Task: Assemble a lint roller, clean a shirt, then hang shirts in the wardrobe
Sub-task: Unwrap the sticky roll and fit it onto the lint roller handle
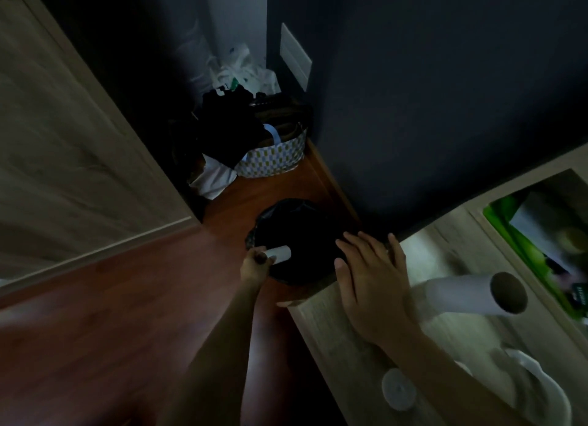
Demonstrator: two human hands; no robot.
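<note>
My left hand (254, 263) holds a small pale tube (280, 254), which looks like an empty roll core, over the rim of a black-lined bin (299, 231) on the floor. My right hand (372, 276) rests flat, fingers spread, on the corner of a light wooden table (356, 346). A fresh white lint roll (471, 293) with a brown cardboard core lies on the table just right of that hand. A white lint roller handle (537, 384) and a round white cap (399, 389) lie near the table's front.
A patterned basket (273, 160) full of dark clothes stands in the far corner, with white plastic bags (245, 72) behind it. A wooden wardrobe door (73, 145) fills the left. A green package (534, 244) sits at the table's right edge. The scene is dim.
</note>
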